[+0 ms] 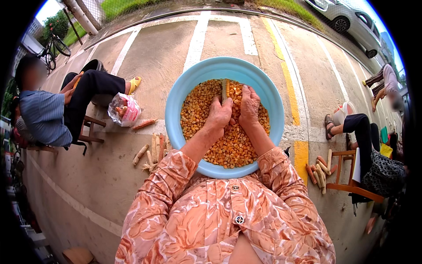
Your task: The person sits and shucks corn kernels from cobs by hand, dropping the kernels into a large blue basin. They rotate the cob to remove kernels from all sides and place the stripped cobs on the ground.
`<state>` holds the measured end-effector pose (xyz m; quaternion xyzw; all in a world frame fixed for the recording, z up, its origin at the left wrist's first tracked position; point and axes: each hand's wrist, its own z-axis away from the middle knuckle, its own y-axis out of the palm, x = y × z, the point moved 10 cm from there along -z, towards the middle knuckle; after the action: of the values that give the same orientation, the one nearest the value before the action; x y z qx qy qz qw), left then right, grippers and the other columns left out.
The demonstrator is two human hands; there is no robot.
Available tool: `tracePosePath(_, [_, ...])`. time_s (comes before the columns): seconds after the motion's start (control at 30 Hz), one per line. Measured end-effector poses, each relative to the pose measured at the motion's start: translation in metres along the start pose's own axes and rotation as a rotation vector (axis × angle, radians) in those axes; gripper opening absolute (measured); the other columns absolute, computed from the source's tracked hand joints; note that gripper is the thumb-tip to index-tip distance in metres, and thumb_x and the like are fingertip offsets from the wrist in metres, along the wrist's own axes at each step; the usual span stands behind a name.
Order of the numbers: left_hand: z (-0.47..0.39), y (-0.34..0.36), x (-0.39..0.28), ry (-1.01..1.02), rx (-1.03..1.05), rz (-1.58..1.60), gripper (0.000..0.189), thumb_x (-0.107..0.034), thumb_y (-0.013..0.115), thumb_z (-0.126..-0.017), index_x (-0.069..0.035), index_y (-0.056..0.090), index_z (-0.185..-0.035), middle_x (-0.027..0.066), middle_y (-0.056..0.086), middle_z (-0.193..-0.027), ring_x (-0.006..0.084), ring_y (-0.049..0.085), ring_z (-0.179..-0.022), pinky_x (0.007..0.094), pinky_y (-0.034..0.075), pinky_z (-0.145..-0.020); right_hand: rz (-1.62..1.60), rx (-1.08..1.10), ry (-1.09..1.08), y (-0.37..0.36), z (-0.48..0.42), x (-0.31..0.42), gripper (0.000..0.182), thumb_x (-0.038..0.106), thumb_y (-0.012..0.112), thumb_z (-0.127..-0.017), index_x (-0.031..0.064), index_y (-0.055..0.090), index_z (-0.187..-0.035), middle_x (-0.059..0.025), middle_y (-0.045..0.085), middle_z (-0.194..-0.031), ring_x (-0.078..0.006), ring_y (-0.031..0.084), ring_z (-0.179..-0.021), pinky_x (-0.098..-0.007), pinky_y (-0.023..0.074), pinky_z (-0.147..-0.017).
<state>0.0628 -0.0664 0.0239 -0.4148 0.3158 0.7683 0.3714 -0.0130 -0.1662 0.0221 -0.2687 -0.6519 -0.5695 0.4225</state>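
Observation:
A partly shelled corn cob (225, 89) is held over a light blue plastic basin (174, 99). It shows a pale bare strip beside rows of orange kernels. My left hand (217, 114) grips the cob's near end, with the thumb along it. On the cob's right side, my right hand (250, 107) has its thumb against the kernels; its other fingers are partly hidden. Loose corn kernels (230, 150) cover the basin's bottom beneath both hands. The basin sits close against my patterned shirt (211, 211).
Bare cobs (154, 148) lie left of the basin, more cobs (319, 171) to the right. At left, a seated person (46, 112) works near a plastic bag (123, 109). Another person sits at right by a wooden chair (354, 191) and a white bucket (343, 114).

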Motion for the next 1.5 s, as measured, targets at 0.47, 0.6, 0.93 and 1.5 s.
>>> tracePosePath(0.47, [-0.007, 0.008, -0.01, 0.326, 0.018, -0.273, 0.044, -0.026, 0.047, -0.09, 0.0, 0.032, -0.122, 0.0078, 0.052, -0.084, 0.0113, 0.052, -0.06, 0.0249, 0.044, -0.046, 0.27, 0.089, -0.047, 0.016, -0.006, 0.016, 0.027, 0.02, 0.039, -0.095, -0.0015, 0.056, -0.092, -0.0047, 0.058, -0.077, -0.0092, 0.05, -0.066, -0.0264, 0.0441, -0.061])
tracePosePath(0.6, [-0.003, 0.019, -0.005, 0.148, 0.132, -0.029, 0.043, -0.033, 0.042, -0.092, -0.002, 0.033, -0.12, 0.0044, 0.048, -0.078, 0.0113, 0.048, -0.054, 0.0265, 0.04, -0.042, 0.438, 0.093, -0.192, 0.01, -0.011, 0.023, 0.024, 0.013, 0.041, -0.092, -0.0024, 0.057, -0.099, -0.0062, 0.059, -0.077, -0.0112, 0.051, -0.065, -0.0273, 0.0444, -0.06])
tracePosePath(0.93, [-0.003, 0.013, 0.007, -0.106, 0.157, 0.252, 0.028, -0.035, 0.036, -0.095, -0.011, 0.049, -0.089, 0.0005, 0.049, -0.07, 0.011, 0.045, -0.054, 0.026, 0.037, -0.041, 0.623, 0.13, -0.222, 0.02, 0.007, 0.031, 0.022, 0.016, 0.05, -0.088, -0.0021, 0.061, -0.092, -0.008, 0.061, -0.073, -0.014, 0.055, -0.063, -0.0289, 0.0462, -0.061])
tracePosePath(1.5, [-0.007, 0.002, 0.005, -0.082, 0.098, 0.014, 0.034, -0.036, 0.04, -0.092, -0.005, 0.046, -0.105, 0.0051, 0.047, -0.084, 0.0143, 0.045, -0.063, 0.0298, 0.039, -0.051, 1.098, 0.216, -0.532, 0.036, 0.007, 0.038, 0.024, 0.007, 0.049, -0.077, 0.0018, 0.061, -0.097, -0.0215, 0.063, -0.084, -0.036, 0.06, -0.077, -0.042, 0.047, -0.072])
